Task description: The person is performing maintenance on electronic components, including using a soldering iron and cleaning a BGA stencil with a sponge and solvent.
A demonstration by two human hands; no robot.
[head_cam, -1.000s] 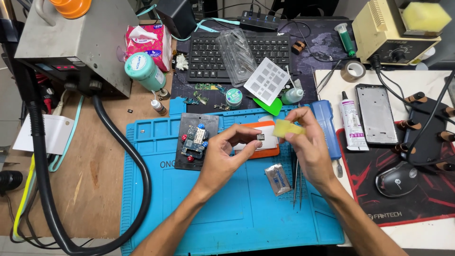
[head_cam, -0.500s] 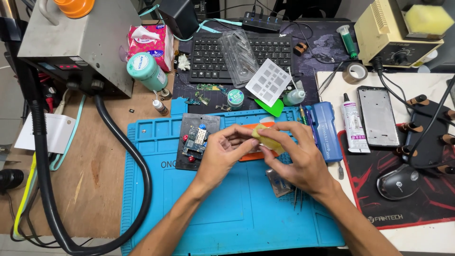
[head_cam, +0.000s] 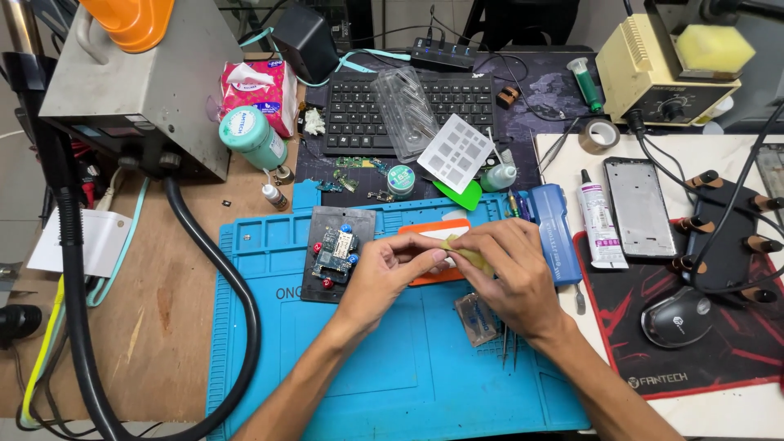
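Note:
My left hand [head_cam: 390, 271] and my right hand [head_cam: 508, 278] meet over the blue work mat [head_cam: 343, 376]. Together they pinch a small yellowish strip [head_cam: 472, 258], which looks like tape or cloth. My left fingertips hold its left end and my right thumb and fingers cover the rest. Anything under the strip is hidden by my fingers. An orange and white flat piece [head_cam: 425, 235] lies on the mat right behind the hands. A black holder [head_cam: 325, 286] with a small circuit board [head_cam: 336, 248] clamped on it sits just left of my left hand.
A small silvery packet [head_cam: 476, 320] and tweezers [head_cam: 506, 349] lie on the mat by my right wrist. A blue case [head_cam: 555, 229], a glue tube [head_cam: 599, 222] and a phone frame [head_cam: 639, 204] sit to the right. A keyboard [head_cam: 359, 110] is behind, and a thick black hose [head_cam: 220, 269] curves at left.
My right hand has come down and to the left with the yellowish strip and now closes against my left hand's fingertips. The left hand has stayed nearly still.

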